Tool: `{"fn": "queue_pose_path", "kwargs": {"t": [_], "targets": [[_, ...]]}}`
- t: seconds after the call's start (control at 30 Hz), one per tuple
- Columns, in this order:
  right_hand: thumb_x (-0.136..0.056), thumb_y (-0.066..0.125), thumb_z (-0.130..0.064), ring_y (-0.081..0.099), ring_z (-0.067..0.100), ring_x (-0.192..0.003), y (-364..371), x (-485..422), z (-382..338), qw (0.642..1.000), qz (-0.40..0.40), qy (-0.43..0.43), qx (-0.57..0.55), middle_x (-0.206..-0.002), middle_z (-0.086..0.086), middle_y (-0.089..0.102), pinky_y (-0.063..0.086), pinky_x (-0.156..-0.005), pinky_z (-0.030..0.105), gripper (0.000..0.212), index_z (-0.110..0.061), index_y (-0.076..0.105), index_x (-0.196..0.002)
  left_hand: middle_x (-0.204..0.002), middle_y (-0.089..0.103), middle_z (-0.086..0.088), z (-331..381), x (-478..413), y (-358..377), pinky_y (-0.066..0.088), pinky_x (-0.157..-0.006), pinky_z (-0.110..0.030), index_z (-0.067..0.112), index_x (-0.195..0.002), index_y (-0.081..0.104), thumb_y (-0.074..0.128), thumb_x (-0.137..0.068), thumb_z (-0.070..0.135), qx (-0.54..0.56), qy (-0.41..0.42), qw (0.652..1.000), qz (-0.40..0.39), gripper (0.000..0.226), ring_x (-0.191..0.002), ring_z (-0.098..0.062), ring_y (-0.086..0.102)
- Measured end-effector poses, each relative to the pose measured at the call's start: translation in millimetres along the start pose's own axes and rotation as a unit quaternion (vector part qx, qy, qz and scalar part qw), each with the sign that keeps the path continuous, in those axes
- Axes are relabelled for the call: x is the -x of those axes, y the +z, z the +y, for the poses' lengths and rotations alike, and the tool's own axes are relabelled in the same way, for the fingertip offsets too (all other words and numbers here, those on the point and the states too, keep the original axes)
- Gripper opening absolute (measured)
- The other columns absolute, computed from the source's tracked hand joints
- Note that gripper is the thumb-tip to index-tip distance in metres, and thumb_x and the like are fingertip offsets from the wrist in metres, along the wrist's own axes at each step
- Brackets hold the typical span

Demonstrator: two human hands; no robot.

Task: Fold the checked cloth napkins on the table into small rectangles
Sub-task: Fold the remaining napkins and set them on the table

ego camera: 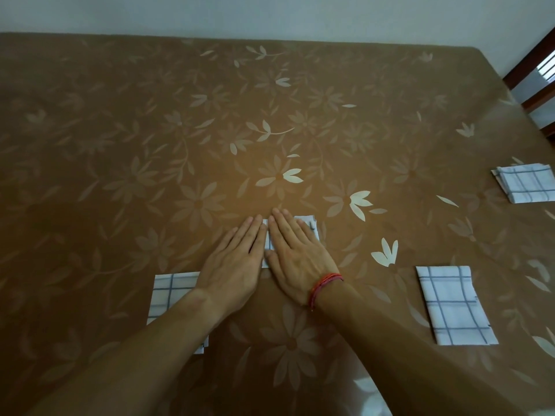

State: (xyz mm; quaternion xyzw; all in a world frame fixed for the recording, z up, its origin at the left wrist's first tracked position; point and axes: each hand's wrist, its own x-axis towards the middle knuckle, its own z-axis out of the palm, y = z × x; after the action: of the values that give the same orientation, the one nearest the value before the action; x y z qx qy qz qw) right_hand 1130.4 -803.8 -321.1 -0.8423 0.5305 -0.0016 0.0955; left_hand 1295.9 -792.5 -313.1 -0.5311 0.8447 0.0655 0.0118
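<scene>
Pressing checked napkin (309, 225) flat: left hand (237, 259), right hand (295, 256), fingers straight, side by side. Elsewhere on tablecloth (150, 130): three other napkins (168, 292) (450, 304) (528, 184).

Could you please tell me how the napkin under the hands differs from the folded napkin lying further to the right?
The napkin under the hands is pressed flat by the left hand and right hand, while the right-side napkin lies untouched. The napkin under the hands is mostly covered, with only strips showing, whereas the right-side napkin shows whole as a neat rectangle. Both are white with dark checks and lie flat on the brown floral tablecloth.
</scene>
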Motion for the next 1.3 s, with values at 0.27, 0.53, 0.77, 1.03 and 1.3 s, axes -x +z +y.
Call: {"fn": "queue_pose_path", "kwargs": {"t": [0.27,0.53,0.77,1.03,1.3], "targets": [[-0.099,-0.001,-0.046,-0.016,0.015,-0.147,-13,28,44,0.998,-0.045,0.049,0.016,-0.160,0.002,-0.015,-0.001,-0.122,0.040,0.065,-0.012,-0.009,-0.153,-0.161,-0.016,-0.006,5,-4,-20,-0.013,-0.115,-0.028,0.009,-0.153,-0.007,-0.028,-0.073,0.045,0.036,0.005,0.997,-0.067,0.090,-0.147,-0.016,-0.017],[-0.095,0.008,-0.050,-0.009,0.016,-0.149,-26,23,40,0.996,-0.066,0.054,-0.011,-0.162,0.003,-0.007,-0.003,-0.121,0.037,0.071,-0.013,-0.002,-0.154,-0.148,0.039,-0.003,7,-18,-26,0.031,-0.112,-0.038,0.013,-0.143,0.041,0.050,-0.093,0.019,0.105,-0.039,0.994,0.001,0.051,-0.138,-0.020,0.033],[-0.097,0.040,-0.042,0.009,0.019,-0.148,-43,15,36,0.997,-0.054,0.057,-0.026,-0.161,0.005,0.014,0.009,-0.121,0.041,0.068,-0.014,0.014,-0.153,-0.116,0.044,0.006,11,-38,-37,0.044,-0.085,-0.030,0.025,-0.130,0.046,0.061,-0.079,0.010,0.193,-0.107,0.975,0.008,0.055,-0.105,-0.016,0.043],[-0.085,0.058,-0.040,0.037,0.023,-0.135,-59,2,31,0.991,-0.081,0.088,-0.059,-0.152,-0.005,0.030,0.018,-0.115,0.052,0.073,-0.035,0.018,-0.146,-0.110,0.049,0.012,25,-30,-54,0.040,-0.073,-0.006,0.024,-0.125,0.054,0.058,-0.079,-0.010,0.404,-0.165,0.898,0.064,0.057,-0.101,-0.006,0.050],[-0.090,0.051,-0.034,0.059,0.020,-0.107,-92,14,17,0.991,0.004,0.088,-0.104,-0.116,-0.007,0.065,0.044,-0.095,0.038,0.025,-0.032,0.064,-0.112,-0.094,0.064,0.009,35,-9,-83,0.044,-0.068,-0.007,0.029,-0.113,0.060,0.064,-0.086,0.000,0.511,-0.190,0.834,0.091,0.041,-0.089,-0.004,0.061]]}}
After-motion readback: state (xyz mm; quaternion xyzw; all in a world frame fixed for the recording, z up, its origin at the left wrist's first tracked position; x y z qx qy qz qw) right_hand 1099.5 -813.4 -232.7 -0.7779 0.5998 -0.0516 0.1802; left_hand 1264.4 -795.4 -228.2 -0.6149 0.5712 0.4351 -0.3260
